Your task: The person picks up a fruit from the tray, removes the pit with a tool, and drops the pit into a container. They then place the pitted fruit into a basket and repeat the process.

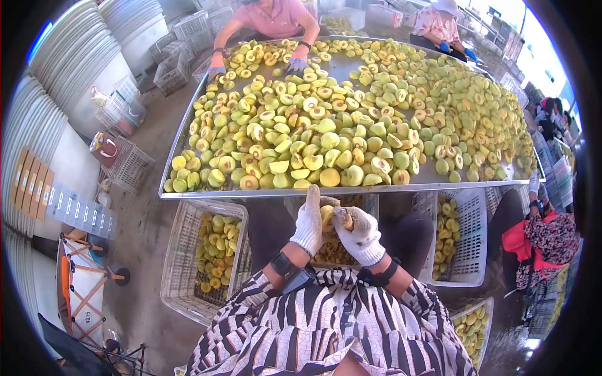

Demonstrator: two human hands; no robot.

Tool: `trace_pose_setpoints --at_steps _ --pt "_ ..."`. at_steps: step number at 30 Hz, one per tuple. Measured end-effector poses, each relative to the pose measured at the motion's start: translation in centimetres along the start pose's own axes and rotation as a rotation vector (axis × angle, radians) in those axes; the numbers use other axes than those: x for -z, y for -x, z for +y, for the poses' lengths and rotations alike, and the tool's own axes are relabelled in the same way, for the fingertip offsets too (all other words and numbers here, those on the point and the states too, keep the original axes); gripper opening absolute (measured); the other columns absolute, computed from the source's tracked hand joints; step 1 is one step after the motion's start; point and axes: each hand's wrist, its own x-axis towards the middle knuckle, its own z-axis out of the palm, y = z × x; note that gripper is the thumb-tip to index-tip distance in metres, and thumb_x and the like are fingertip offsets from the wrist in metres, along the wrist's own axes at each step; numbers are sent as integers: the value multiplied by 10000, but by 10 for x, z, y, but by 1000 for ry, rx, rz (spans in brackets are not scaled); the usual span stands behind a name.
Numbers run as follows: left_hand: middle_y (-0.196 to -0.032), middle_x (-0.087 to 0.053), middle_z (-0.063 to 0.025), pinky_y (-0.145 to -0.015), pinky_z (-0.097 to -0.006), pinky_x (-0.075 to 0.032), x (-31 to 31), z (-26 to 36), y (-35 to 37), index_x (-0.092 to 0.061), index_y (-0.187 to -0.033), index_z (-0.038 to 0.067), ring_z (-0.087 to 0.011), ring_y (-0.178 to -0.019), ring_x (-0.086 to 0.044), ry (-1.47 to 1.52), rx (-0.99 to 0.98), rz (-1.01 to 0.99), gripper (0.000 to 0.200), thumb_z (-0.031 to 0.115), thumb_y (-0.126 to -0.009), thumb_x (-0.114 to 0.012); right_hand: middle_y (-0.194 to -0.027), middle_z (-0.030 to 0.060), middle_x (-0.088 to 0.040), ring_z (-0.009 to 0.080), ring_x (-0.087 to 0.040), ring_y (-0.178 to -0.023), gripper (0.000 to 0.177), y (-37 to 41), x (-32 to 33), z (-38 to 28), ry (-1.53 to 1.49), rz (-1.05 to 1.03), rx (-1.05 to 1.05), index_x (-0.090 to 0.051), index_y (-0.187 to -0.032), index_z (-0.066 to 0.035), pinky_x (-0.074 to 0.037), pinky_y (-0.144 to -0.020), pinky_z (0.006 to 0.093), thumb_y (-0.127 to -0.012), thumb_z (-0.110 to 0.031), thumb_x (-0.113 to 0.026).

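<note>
Both of my hands wear white gloves and meet in front of the metal table's near edge. My left hand (311,220) is closed around a yellow-green fruit piece (327,216), with its thumb pointing up. Close against its right side, my right hand (359,234) has its fingers curled at the fruit; whatever else it holds is too small to make out. Halved yellow-green fruits (301,135) lie heaped on the metal table (351,190) just beyond. Below my hands, a crate with fruit pieces stands between my knees, partly hidden.
White crates of fruit stand at the left (177,250) and right (475,238) under the table edge. Across the table a person in orange-grey gloves (298,57) reaches into the fruit. Other people are at the far right and back right. Empty crates (170,74) stand back left.
</note>
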Motion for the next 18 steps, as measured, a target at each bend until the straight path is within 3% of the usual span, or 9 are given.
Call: trace_pose_setpoints --at_steps 7,9,10,12,13,14,15,17,18 --pt "-901 -677 -84 -735 -367 -566 -6 -14 -2 -663 -980 53 -225 -795 -662 353 45 82 530 560 -996 -507 -890 133 -688 359 -680 -829 215 -11 -3 15 175 -33 260 -673 -1016 -100 -552 -740 436 -801 -107 -667" --pt "-904 -661 -47 -733 -350 -557 -5 -21 -6 -644 -1036 78 -214 -794 -654 427 7 81 404 475 -984 -595 -897 139 -691 360 -683 -840 201 -10 -19 35 160 49 129 -669 -1008 -93 -553 -746 431 -807 -91 -666" --pt "-912 -658 -43 -722 -354 -556 -3 -24 -7 -639 -1049 84 -210 -790 -651 289 -65 47 374 451 -981 -608 -920 140 -710 346 -700 -830 176 -12 -24 40 99 86 73 -687 -1018 -101 -558 -732 424 -866 -190 -675" --pt "-927 -651 -35 -701 -363 -554 1 -23 -7 -628 -1075 98 -201 -781 -646 13 -218 -23 321 403 -973 -634 -903 125 -720 290 -711 -808 171 -12 -31 40 -28 156 -123 -680 -1012 -80 -559 -724 383 -890 -199 -692" --pt "-928 -651 -45 -697 -372 -556 3 -16 -9 -624 -1079 99 -207 -786 -651 122 -144 -17 311 394 -980 -624 -894 117 -725 261 -717 -797 174 -14 -32 37 -91 190 -217 -676 -1010 -69 -559 -720 362 -902 -203 -701" --pt "-929 -652 -55 -693 -380 -559 8 -7 -13 -620 -1083 99 -214 -792 -656 235 -70 -8 301 385 -987 -613 -879 78 -732 157 -690 -789 180 -14 -30 35 -327 202 -249 -667 -1014 -46 -547 -727 309 -912 -181 -727" --pt "-929 -652 -65 -689 -389 -561 12 4 -13 -617 -1087 100 -221 -797 -660 348 3 1 292 376 -994 -602 -903 43 -728 93 -643 -803 180 -14 -19 23 -521 155 -444 -658 -1047 -36 -538 -744 280 -899 -103 -737" --pt "-931 -652 -97 -713 -435 -574 24 19 -16 -615 -1094 83 -285 -837 -669 330 0 -90 314 382 -1011 -568 -938 97 -737 183 -698 -830 245 -7 -14 45 -303 110 -259 -647 -1080 -52 -550 -763 326 -913 -217 -719" --pt "-942 -652 -101 -735 -445 -575 33 18 -21 -621 -1098 80 -302 -860 -663 351 -2 -141 340 403 -1013 -557 -994 167 -728 328 -714 -905 342 -15 12 9 143 -182 -375 -628 -1114 -78 -556 -795 406 -915 -353 -670"
